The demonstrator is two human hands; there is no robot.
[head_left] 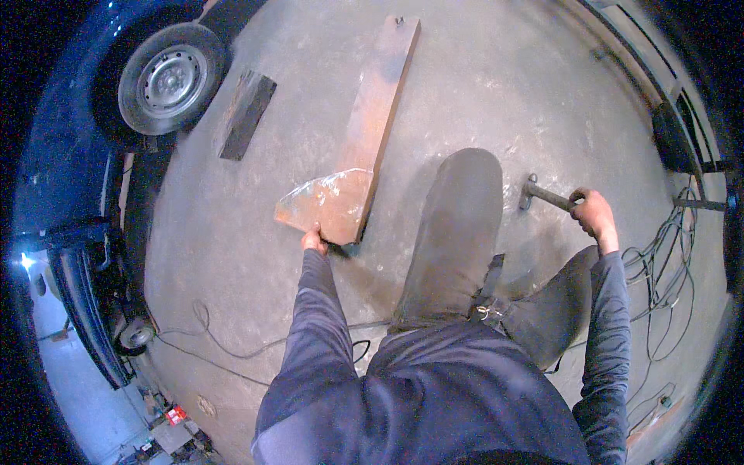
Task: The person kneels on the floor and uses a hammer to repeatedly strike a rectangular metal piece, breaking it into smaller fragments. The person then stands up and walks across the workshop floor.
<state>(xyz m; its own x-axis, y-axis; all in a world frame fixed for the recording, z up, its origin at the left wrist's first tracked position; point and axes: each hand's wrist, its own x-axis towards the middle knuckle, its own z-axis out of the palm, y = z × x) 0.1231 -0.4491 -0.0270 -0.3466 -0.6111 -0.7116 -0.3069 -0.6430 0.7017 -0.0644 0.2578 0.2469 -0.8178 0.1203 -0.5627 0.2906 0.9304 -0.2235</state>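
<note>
My right hand (pixel 594 213) is closed around the handle of a hammer (pixel 549 195), whose head points left, to the right of my knee. With my left hand (pixel 314 239) I grip the near edge of a flat brownish metal plate (pixel 329 203); the thumb lies on top and the other fingers are hidden beneath. The plate has a slanted, whitish-marked edge and lies over the near end of a long rusty steel beam (pixel 381 97). That beam stretches away from me across the concrete floor.
A dark wooden block (pixel 248 115) lies left of the beam, near the wheel (pixel 169 77) of a dark blue vehicle. Cables (pixel 666 267) lie coiled on the right, beside a dark metal frame (pixel 682 116). Another cable (pixel 256 355) runs across the floor behind my left arm.
</note>
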